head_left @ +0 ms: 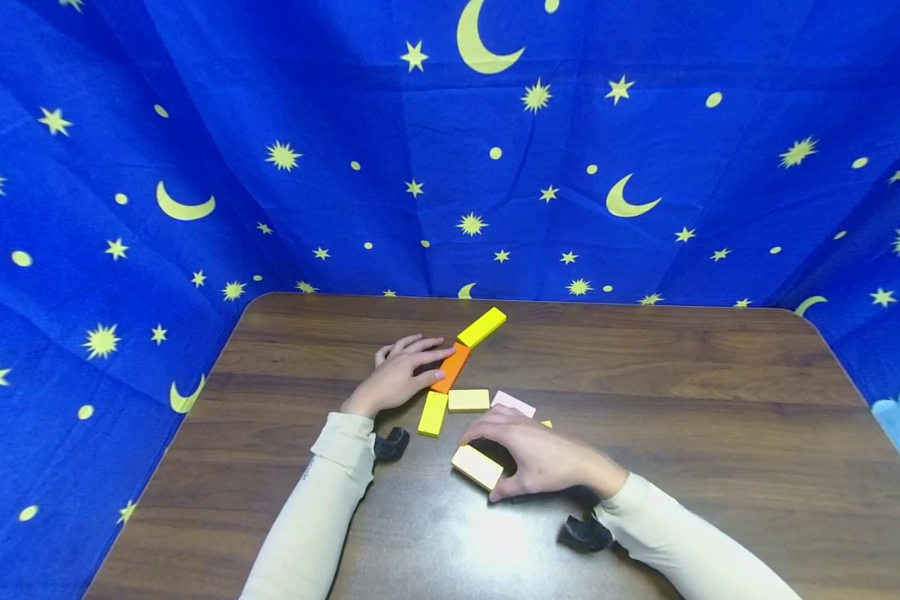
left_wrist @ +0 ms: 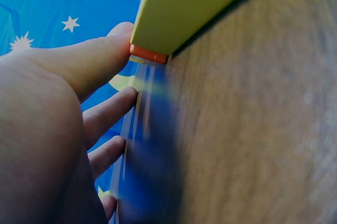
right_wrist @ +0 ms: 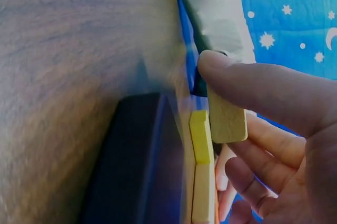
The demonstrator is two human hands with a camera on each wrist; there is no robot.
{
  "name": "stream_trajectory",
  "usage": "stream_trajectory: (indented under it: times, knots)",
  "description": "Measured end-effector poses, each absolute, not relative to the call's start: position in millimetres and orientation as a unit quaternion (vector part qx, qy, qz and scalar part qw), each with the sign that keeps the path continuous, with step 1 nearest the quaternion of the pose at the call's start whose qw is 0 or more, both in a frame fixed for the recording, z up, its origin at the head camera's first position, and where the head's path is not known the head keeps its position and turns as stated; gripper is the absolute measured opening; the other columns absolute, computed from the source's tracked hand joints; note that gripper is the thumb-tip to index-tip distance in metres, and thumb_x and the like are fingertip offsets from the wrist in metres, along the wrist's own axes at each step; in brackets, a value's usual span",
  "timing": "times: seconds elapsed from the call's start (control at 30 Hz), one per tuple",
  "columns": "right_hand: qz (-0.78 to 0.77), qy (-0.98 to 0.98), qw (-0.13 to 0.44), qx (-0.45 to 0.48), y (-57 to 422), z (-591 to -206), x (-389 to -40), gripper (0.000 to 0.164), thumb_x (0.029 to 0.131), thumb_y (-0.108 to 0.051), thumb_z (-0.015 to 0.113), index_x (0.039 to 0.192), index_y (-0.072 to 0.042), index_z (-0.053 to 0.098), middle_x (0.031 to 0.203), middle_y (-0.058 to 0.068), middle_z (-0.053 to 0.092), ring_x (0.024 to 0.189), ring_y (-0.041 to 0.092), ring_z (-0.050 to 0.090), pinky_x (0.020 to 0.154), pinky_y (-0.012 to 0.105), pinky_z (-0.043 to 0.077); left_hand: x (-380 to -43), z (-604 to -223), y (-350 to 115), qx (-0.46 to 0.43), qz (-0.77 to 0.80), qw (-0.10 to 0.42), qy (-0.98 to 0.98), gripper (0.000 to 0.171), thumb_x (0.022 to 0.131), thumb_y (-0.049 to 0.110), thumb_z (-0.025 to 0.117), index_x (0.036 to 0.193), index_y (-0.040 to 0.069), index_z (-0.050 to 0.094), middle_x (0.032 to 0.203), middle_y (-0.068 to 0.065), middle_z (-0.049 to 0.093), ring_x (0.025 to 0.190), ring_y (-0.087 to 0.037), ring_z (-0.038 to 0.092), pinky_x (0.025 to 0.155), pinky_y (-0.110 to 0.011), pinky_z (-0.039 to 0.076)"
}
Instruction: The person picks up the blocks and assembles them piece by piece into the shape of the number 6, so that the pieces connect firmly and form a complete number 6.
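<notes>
My right hand [head_left: 547,454] pinches a pale cream block [head_left: 477,467] between thumb and fingers, over the near middle of the table. In the right wrist view, that block's wooden end [right_wrist: 228,119] shows beneath the thumb. My left hand [head_left: 397,377] touches an orange block [head_left: 451,367] with its fingers extended along the left side. A yellow block [head_left: 482,327] adjoins the orange one's far end; another yellow block [head_left: 432,414] adjoins its near end. To the right of that near block lies a cream block [head_left: 468,401], followed by a pale pink block [head_left: 513,404].
A bit of yellow [head_left: 547,423] shows behind my right hand, mostly hidden. Black devices [head_left: 585,533] sit at both wrists. A dark box-like shape [right_wrist: 137,155] fills the lower right wrist view. A blue starry cloth [head_left: 450,150] hangs behind the brown table [head_left: 682,358].
</notes>
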State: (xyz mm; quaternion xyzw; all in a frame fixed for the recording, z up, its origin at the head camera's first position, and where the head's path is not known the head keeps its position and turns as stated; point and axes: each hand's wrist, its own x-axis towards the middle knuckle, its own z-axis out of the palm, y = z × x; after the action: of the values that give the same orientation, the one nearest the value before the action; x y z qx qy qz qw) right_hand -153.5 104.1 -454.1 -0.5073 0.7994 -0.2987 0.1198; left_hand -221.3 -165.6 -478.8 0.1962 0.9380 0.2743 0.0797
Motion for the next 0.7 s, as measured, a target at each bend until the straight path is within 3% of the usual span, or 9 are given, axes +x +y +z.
stream_trajectory:
  times: [0.23, 0.7]
  knots:
    - [-0.280, 0.818, 0.117, -0.488, 94.8, -458.4, -151.4, 0.068, 0.069, -0.026, 0.090, 0.130, -0.011, 0.062, 0.127, -0.003, 0.063, 0.124, 0.017, 0.052, 0.107, 0.040, 0.039, -221.4, -478.7, -165.2, 0.199, 0.272, 0.075, 0.939, 0.046, 0.103, 0.040, 0.056, 0.147, 0.028, 0.054, 0.158, -0.001, 0.041, 0.148, -0.034, 0.023, 0.110, -0.064, 0.011]
    - [-0.262, 0.815, 0.140, -0.497, 93.1, -466.1, -151.2, 0.067, 0.065, -0.027, 0.092, 0.126, -0.017, 0.064, 0.124, -0.007, 0.063, 0.121, 0.012, 0.052, 0.105, 0.035, 0.040, -222.3, -480.3, -165.0, 0.196, 0.269, 0.076, 0.940, 0.046, 0.103, 0.040, 0.055, 0.148, 0.029, 0.054, 0.158, -0.002, 0.042, 0.148, -0.034, 0.023, 0.110, -0.063, 0.011]
